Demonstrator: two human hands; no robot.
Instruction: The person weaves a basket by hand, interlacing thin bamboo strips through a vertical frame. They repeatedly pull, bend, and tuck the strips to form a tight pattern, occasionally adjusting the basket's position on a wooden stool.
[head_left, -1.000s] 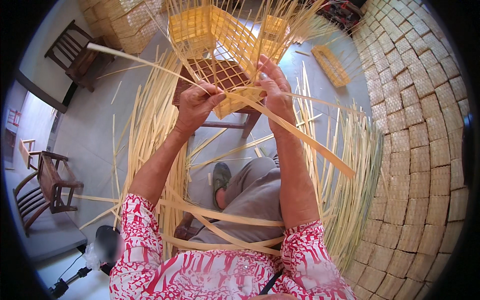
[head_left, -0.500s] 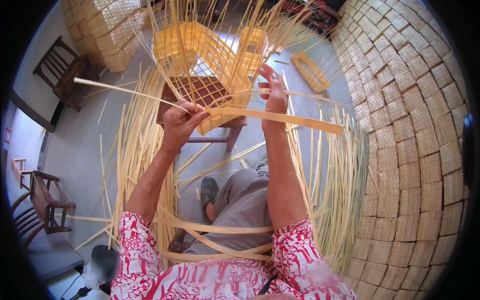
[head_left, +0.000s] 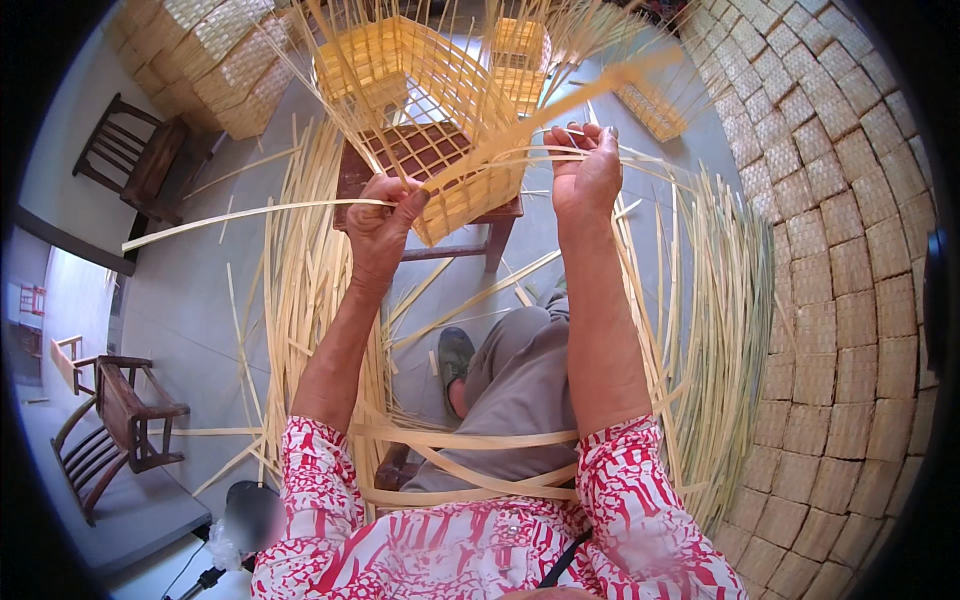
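One open-lattice basket (head_left: 465, 90), yellow, unfinished, with long loose stakes rising from its far and side walls; it sits over a red-brown wooden stool (head_left: 497, 240) in front of you, its near corner projecting past the seat edge.

One left hand (head_left: 383, 220), yours: thumb and finger pinched together at that near corner, gripping a wide pale strip (head_left: 570, 100) where it leaves the corner. This strip slants up to your right, blurred toward its far end. One narrow strip (head_left: 250, 212) extends from the same hand to your left.

One right hand (head_left: 588, 175), yours: raised beside the basket and apart from it, palm turned up, fingers half curled, with thin strips (head_left: 540, 153) running across them; you cannot tell how firmly they are held.

Several strips (head_left: 480, 438) across your lap, over grey trousers (head_left: 510, 375).

Two heaps of long strips on the floor: a left heap (head_left: 310, 230) and a greener right heap (head_left: 720, 330).

One smaller yellow basket (head_left: 520, 60) behind the stool.

Two dark wooden chairs (head_left: 130, 415), at your left.
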